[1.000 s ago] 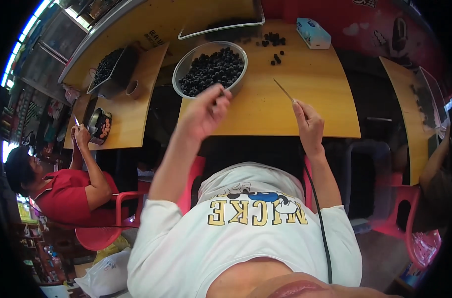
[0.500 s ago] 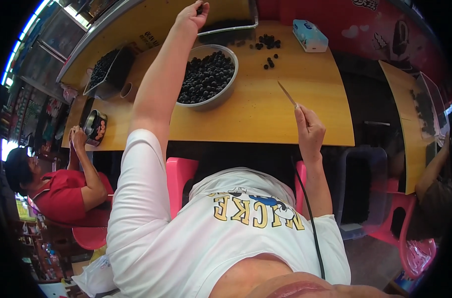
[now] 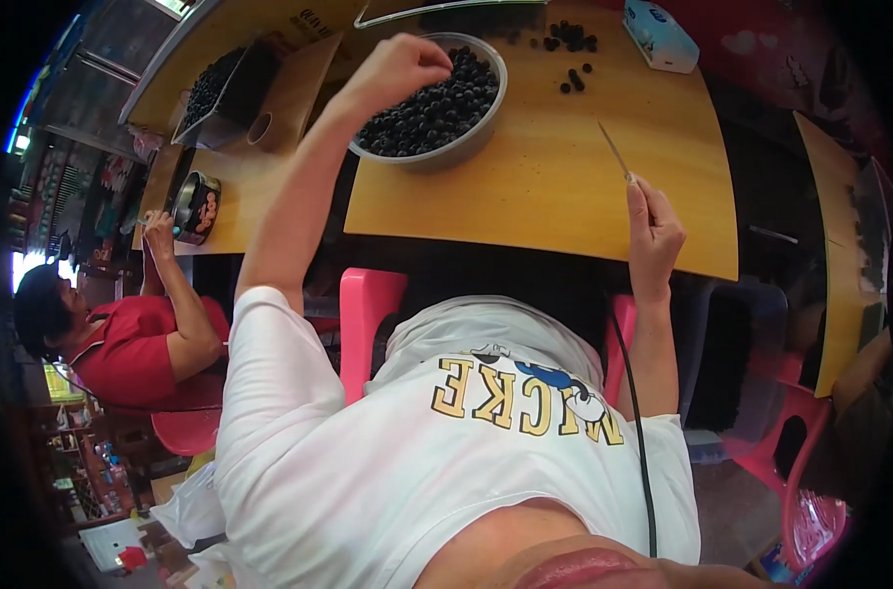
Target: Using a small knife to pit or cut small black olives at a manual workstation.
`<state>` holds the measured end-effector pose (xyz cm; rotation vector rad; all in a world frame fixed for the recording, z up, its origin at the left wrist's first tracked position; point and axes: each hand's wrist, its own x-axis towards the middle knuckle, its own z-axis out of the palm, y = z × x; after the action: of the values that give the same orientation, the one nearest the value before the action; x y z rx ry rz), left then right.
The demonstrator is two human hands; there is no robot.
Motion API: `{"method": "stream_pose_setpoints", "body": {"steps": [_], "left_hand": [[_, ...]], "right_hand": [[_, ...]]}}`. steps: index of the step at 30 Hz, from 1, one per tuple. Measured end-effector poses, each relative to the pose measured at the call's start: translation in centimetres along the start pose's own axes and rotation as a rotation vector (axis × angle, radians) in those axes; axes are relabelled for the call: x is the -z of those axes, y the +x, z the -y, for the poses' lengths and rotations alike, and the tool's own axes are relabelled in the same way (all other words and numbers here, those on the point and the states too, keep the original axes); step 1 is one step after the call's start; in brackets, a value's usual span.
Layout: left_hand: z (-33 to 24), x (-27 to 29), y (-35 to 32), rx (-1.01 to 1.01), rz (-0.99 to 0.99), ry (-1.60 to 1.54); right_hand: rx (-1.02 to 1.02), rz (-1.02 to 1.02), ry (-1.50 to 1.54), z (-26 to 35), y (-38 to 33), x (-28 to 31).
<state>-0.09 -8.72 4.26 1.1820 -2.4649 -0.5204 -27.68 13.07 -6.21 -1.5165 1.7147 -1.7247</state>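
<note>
My left hand [image 3: 397,74] is over a pale round bowl [image 3: 502,98] heaped with dark round balls [image 3: 427,118], like berries or nuts. Its fingers are closed at the tips, right above the heap; anything between them is too small or hidden to make out. My right hand [image 3: 654,228] is closed around a thin, pointed knife [image 3: 613,149]. The blade sticks out over the table, tip away from me, and touches nothing. Beyond the blade lie several loose dark balls [image 3: 574,80].
The yellow wooden table [image 3: 544,196] also holds a clear-rimmed container [image 3: 456,8] at the far edge and a blue-white tissue pack [image 3: 662,37]. On the left are a black bin [image 3: 240,93] of dark balls, a round tin [image 3: 197,206] and a person in red [image 3: 147,344].
My left hand has come back from the far container to the bowl. My right hand keeps the knife in its grip. The view has shifted, so the table sits higher.
</note>
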Motion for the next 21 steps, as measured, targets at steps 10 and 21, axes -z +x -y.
{"method": "stream_pose_setpoints", "body": {"steps": [10,21], "left_hand": [[2.1,-2.0,-4.0,0.044,-0.193,0.125],[1.9,-2.8,-3.3,0.029,-0.022,-0.057]], "right_hand": [[-0.012,0.010,0.051,-0.2,-0.9,-1.0],[-0.028,0.020,0.034,-0.7,-0.6,-0.9]]}}
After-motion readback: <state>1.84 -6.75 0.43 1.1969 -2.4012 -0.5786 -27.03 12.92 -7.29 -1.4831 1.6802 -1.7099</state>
